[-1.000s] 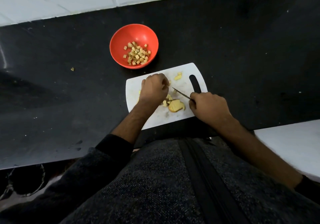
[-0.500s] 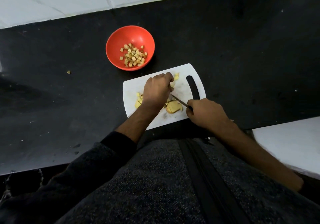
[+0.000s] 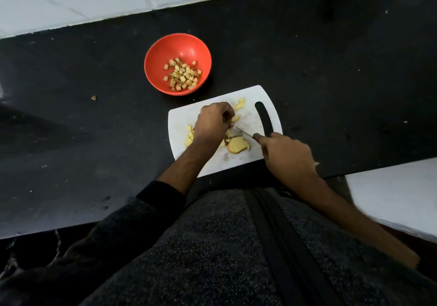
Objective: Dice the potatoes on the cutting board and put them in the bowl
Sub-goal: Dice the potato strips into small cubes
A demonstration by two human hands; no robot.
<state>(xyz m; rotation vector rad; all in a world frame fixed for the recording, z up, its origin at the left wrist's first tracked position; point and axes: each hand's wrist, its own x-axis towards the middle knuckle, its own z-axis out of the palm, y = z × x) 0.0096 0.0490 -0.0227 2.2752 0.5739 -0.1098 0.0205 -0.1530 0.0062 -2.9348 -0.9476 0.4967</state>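
A white cutting board (image 3: pixel 250 159) lies on the black counter (image 3: pixel 331 81), its slotted handle at the right end. The left hand (image 3: pixel 211 126) is over the middle of the board, knuckles up, fingers curled down and inward. Its fingertips meet at a pale potato strip (image 3: pixel 235 118) on the far right of the hand, and seem to pinch or pin it; the exact contact is hidden under the fingers. The right hand (image 3: pixel 287 155) sits at the near right corner of the board, fingers wrapped tightly round the handle of a knife (image 3: pixel 244 133). Only the thin blade shows, running left and away from the fist, with its tip just beside the left hand's fingertips.

Between the two hands, near the board's near edge, lies a flat potato slice (image 3: pixel 238 145) scored with cut lines, skin showing along its rim. Small cut pieces (image 3: pixel 189 136) lie to the left of the left wrist, partly covered by it, and a few more chunks (image 3: pixel 240 104) rest at the far edge of the board.

A red bowl (image 3: pixel 156 69) stands on the counter beyond the board and to its left, apart from it, with diced potato cubes (image 3: pixel 182 75) gathered in its bottom. One stray scrap (image 3: pixel 93 97) lies on the counter well to the left of the bowl. White tiles (image 3: pixel 71 0) run along the far side of the counter.
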